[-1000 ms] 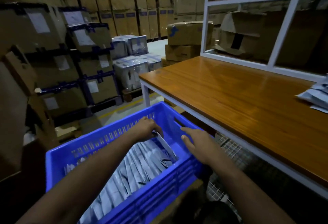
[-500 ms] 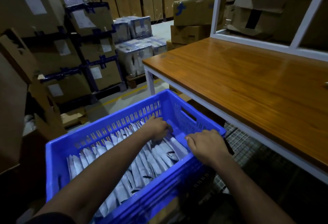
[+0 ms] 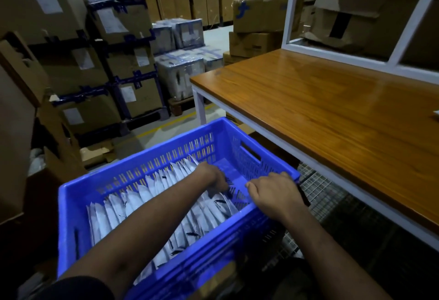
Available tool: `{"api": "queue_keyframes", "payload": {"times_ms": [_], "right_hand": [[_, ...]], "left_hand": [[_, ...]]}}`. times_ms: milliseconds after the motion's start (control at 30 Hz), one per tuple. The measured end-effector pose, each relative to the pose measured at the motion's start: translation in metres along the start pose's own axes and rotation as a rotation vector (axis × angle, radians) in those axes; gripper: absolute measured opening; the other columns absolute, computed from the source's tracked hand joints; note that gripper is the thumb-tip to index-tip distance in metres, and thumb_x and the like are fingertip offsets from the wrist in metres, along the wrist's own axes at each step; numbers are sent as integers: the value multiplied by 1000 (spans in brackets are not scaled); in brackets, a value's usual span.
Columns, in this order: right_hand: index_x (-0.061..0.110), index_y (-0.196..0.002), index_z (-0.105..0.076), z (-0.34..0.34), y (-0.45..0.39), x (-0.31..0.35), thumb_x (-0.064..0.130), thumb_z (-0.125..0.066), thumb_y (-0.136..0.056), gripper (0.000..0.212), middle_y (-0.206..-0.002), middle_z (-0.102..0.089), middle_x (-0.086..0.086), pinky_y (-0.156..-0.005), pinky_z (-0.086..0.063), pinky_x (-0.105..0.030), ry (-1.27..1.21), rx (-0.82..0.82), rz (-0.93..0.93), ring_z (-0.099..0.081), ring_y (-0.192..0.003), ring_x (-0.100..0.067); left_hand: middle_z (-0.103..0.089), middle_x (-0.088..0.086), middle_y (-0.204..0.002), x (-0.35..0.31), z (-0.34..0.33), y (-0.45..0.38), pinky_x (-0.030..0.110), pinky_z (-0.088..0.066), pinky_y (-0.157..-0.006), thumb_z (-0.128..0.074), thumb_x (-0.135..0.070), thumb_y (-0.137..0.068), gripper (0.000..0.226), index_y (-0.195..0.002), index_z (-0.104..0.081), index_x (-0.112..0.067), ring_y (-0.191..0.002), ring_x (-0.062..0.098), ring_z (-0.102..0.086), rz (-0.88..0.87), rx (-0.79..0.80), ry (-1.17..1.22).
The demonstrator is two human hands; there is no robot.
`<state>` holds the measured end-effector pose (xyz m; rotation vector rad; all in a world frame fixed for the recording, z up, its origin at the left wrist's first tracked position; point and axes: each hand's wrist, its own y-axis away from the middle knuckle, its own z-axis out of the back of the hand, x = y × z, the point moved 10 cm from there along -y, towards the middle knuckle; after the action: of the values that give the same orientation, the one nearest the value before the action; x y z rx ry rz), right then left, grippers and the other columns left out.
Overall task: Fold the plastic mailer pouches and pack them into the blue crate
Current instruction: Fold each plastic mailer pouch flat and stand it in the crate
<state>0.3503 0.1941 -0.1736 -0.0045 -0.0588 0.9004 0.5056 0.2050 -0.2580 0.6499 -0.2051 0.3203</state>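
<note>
The blue crate [image 3: 147, 166] sits low in front of me, beside the table. A row of folded white mailer pouches [image 3: 142, 196] stands on edge inside it, filling the left and middle; the crate's right end shows bare floor. My left hand [image 3: 211, 177] reaches into the crate at the right end of the row, fingers pointing down against the last pouches; the fingertips are hidden among them. My right hand [image 3: 273, 193] rests on the crate's near right rim with its fingers curled over the edge.
A wooden table [image 3: 332, 114] with a white frame stands to the right, with a wire mesh shelf [image 3: 316, 193] under it. Stacked cardboard boxes [image 3: 71, 67] line the left. Wrapped packages [image 3: 180, 74] sit on a pallet behind the crate.
My left hand has lowered the pouch it held into the row and now sits deeper in the crate. My right hand moved from inside the crate onto its rim. The view has tilted down.
</note>
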Motion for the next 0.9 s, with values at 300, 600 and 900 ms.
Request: {"api": "queue_keyframes", "payload": {"times_ms": [300, 600, 900], "right_hand": [[19, -102, -66, 1, 2, 2, 38, -23, -106, 47, -101, -70, -4, -91, -39, -42, 29, 9, 9, -60, -96, -29], [22, -124, -62, 9, 6, 9, 47, -31, -105, 44, -123, -66, -1, -97, -41, -44, -114, 58, 89, -55, -117, -25], [21, -140, -51, 105, 58, -18, 40, -50, -99, 45, -140, -56, 2, -111, -36, -38, -88, -244, 137, -48, -130, -20]], "left_hand": [[-47, 2, -153, -8, -11, 0, 41, -24, -117, -40, -59, -98, 60, -145, -50, -22, -144, 24, -37, -26, -119, -20], [-45, -5, -154, -5, -5, 10, 45, -23, -116, -31, -57, -100, 53, -144, -49, -34, -143, 22, -35, -46, -192, 51], [-56, -1, -144, -23, 96, 91, 42, -33, -107, -32, -47, -105, 43, -142, -52, -36, -136, 23, -42, -128, -541, 215]]}}
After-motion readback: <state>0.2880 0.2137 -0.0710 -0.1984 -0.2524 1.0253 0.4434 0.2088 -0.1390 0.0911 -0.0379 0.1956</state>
